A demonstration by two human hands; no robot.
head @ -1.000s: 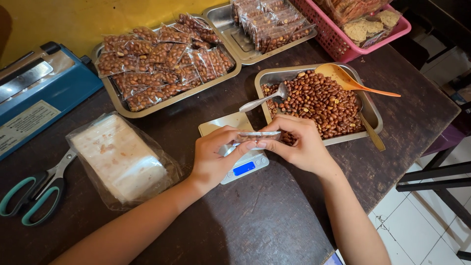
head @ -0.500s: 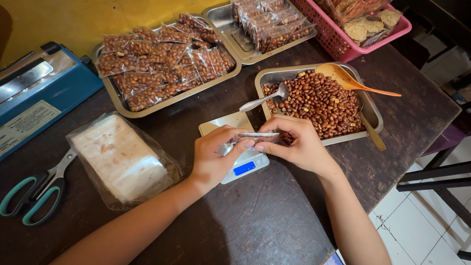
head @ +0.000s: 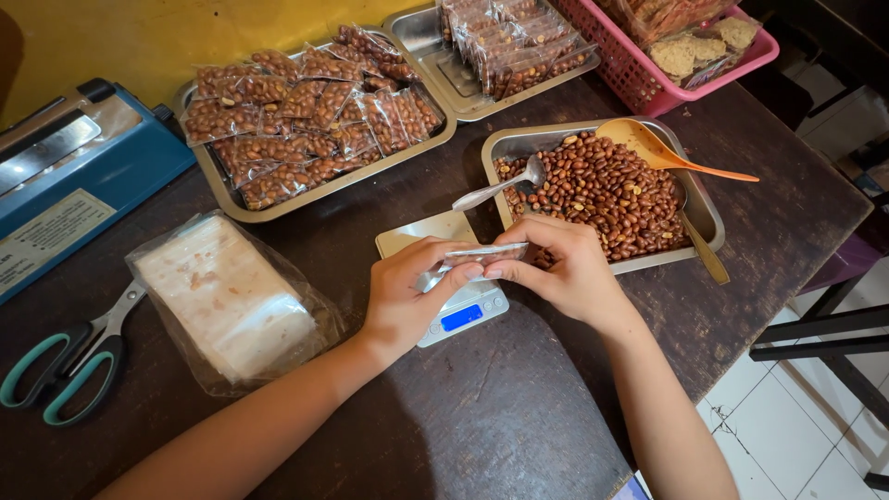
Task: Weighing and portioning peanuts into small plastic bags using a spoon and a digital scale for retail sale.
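Pinching small clear bag (head: 483, 252) w/ both hands, left hand (head: 407, 301) & right hand (head: 565, 268) curled over scale (head: 444, 278)

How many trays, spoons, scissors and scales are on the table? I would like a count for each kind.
Metal trays: 3
Spoons: 2 (metal, orange)
Scissors: 1
Scale: 1
Total: 7

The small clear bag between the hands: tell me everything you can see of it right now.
The small clear bag is thin, see-through plastic, flat and seemingly empty. It is held level above the small digital scale, beside the tray of peanuts. The left hand pinches its left end, and the right hand grips its right end. Whether its mouth is open cannot be told.
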